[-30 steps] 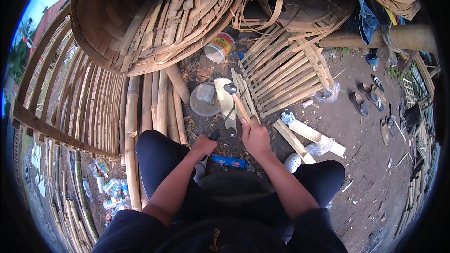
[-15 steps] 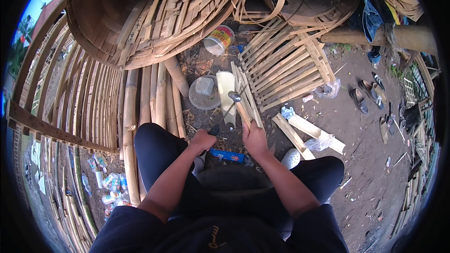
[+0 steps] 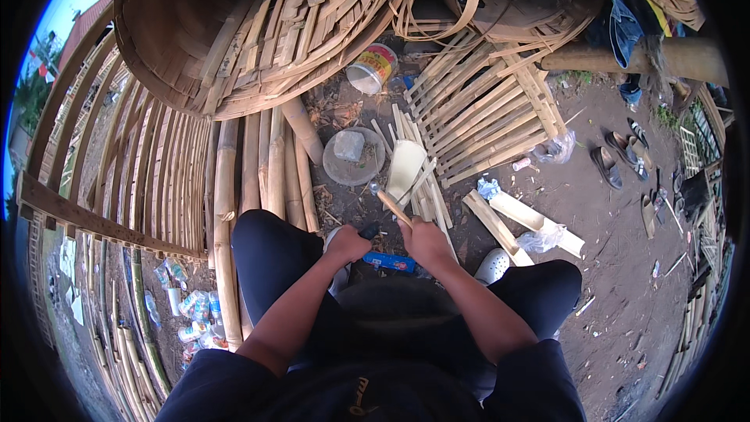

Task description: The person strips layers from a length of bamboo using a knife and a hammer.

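My right hand (image 3: 428,242) is closed around the wooden handle of a hammer (image 3: 394,209), whose metal head points up and left above the ground. To its left, my left hand (image 3: 347,245) grips a black-handled tool (image 3: 369,230); its working end is too unclear to make out now. Between and below the hands lies a blue packet (image 3: 389,262). Beyond the hammer, a pale split bamboo piece (image 3: 406,168) rests beside several thin bamboo strips (image 3: 434,199). A pale block (image 3: 349,145) sits on a grey round slab (image 3: 341,173) farther left.
A slatted bamboo panel (image 3: 484,105) leans at the far right, with a bucket (image 3: 372,68) left of it. Large woven baskets (image 3: 312,47) crowd the far side. Bamboo poles (image 3: 226,211) lie along my left. Two bamboo troughs (image 3: 539,223) and several shoes (image 3: 606,166) are right.
The hammer has dropped lower and tilted left. The left hand's tool has turned, and its long thin blade no longer shows clearly. The pale bamboo piece has shifted.
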Tool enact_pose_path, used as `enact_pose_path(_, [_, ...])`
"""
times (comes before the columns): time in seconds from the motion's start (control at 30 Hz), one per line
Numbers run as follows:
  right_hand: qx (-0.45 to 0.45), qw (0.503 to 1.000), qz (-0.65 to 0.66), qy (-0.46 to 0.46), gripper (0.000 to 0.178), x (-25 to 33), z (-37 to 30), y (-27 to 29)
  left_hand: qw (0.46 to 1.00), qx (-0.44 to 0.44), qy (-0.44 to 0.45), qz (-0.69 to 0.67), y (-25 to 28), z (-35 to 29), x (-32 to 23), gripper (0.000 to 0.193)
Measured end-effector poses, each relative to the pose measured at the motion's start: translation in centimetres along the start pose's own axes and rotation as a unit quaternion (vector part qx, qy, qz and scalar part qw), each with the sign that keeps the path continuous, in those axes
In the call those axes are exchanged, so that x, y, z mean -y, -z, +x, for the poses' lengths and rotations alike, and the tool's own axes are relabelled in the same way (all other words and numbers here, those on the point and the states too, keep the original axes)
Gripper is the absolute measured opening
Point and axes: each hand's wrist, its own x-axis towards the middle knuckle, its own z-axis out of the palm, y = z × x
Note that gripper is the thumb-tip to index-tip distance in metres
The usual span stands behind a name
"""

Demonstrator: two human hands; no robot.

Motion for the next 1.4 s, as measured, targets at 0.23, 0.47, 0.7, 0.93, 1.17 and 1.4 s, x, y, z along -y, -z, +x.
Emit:
enact_pose_path(0.23, [-0.359, 0.903, 0.222, 0.077, 0.026, 0.8, 0.7, 6.2, 0.999, -0.013, 0.009, -0.049, 1.6, 0.4, 0.0, 0.021])
enact_pose_path(0.47, [-0.302, 0.919, 0.236, -0.089, 0.039, -2.2, 2.5, 7.7, 0.993, -0.026, -0.095, 0.058, 3.1, 1.0, -0.1, 0.032])
enact_pose_path(0.7, [-0.246, 0.942, 0.202, -0.106, 0.038, -3.0, 2.3, 7.7, 0.996, 0.087, 0.000, 0.031, 4.0, 1.6, -0.4, 0.031])
enact_pose_path(0.93, [-0.259, 0.953, 0.137, -0.071, 0.037, -5.3, 0.7, 3.6, 0.994, 0.085, 0.042, -0.050, 3.5, 2.8, 0.2, 0.021])
enact_pose_path(1.17, [-0.061, 0.981, 0.012, -0.183, 0.041, -8.4, -0.6, -2.7, 0.986, 0.061, 0.039, -0.150, 3.4, 3.2, 0.0, 0.013])
enact_pose_path(1.4, [-0.275, 0.944, 0.175, -0.055, 0.029, -2.5, 3.0, 9.0, 0.989, 0.080, 0.053, -0.115, 3.7, 3.6, -0.2, 0.013])
